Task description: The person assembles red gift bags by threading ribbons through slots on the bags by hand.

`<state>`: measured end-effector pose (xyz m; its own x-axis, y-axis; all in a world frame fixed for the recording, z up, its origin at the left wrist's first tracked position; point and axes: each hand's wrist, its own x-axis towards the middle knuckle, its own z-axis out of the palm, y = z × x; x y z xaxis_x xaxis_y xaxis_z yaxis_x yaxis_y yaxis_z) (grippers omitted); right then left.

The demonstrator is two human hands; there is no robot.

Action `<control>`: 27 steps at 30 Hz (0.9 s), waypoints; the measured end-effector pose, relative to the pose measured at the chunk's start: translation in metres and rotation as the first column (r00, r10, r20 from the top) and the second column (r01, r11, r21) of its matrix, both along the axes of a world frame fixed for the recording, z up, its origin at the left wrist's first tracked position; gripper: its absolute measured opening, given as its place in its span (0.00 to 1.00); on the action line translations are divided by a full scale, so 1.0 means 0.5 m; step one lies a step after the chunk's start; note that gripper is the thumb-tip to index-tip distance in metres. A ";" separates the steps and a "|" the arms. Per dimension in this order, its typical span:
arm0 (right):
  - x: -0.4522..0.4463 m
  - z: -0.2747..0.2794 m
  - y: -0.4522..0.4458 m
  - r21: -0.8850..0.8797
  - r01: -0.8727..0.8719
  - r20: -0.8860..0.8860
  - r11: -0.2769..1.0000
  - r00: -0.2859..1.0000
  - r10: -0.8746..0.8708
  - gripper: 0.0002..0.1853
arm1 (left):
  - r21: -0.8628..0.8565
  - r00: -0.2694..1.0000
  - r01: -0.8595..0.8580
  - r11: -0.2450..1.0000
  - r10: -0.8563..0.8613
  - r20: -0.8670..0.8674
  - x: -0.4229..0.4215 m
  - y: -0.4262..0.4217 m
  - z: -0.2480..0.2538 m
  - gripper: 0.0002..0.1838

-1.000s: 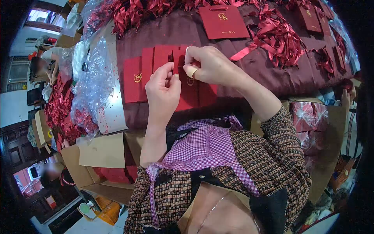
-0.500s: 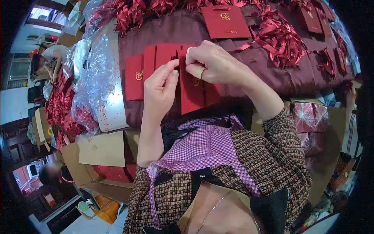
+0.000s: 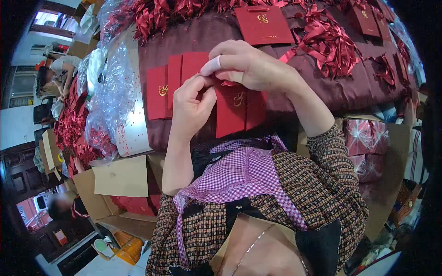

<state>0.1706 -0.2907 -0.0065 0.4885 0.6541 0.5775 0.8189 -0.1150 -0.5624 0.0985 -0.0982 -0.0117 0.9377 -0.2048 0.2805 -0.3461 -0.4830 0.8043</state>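
Both my hands meet at the top of a red paper bag with a gold logo (image 3: 232, 108), which stands over the dark red cloth. My left hand (image 3: 193, 101) is closed, thumb and forefinger pinched near the bag's upper left edge; what lies between them is too small to make out. My right hand (image 3: 248, 64) curls over the bag's top, its fingers bent toward my left fingertips, and a bit of red ribbon shows below them. What the right fingers grip is hidden. Further red bags (image 3: 159, 92) lie just left of my left hand.
A finished-looking red bag (image 3: 264, 25) and a pile of red ribbons (image 3: 329, 46) lie on the cloth (image 3: 276, 108) beyond my right hand. Clear plastic wrap (image 3: 113, 92) is at the left. Open cardboard boxes (image 3: 120, 177) flank me. Other people are at the left.
My right hand has turned and opened out over the bag's top, and its fingers have come against my left fingertips. The front bag has shifted slightly right.
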 end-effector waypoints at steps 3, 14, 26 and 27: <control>0.005 0.004 -0.012 -0.032 -0.024 -0.057 0.999 0.998 0.022 0.09 | -0.261 0.985 -0.018 0.965 -0.028 -0.171 -0.001 0.000 -0.008 0.04; -0.001 0.010 -0.015 -0.165 -0.048 0.056 0.985 0.997 0.057 0.09 | -0.545 0.919 -0.176 0.820 -0.062 -0.389 -0.003 0.009 -0.019 0.04; 0.007 0.015 -0.049 -0.224 -0.006 -0.061 0.975 0.998 -0.008 0.07 | -0.447 0.868 -0.467 0.763 0.493 -0.064 0.017 0.101 0.020 0.05; 0.010 0.015 -0.046 -0.232 0.009 -0.073 0.973 0.997 -0.027 0.05 | -0.307 0.843 -0.507 0.805 0.537 0.017 0.007 0.097 0.020 0.05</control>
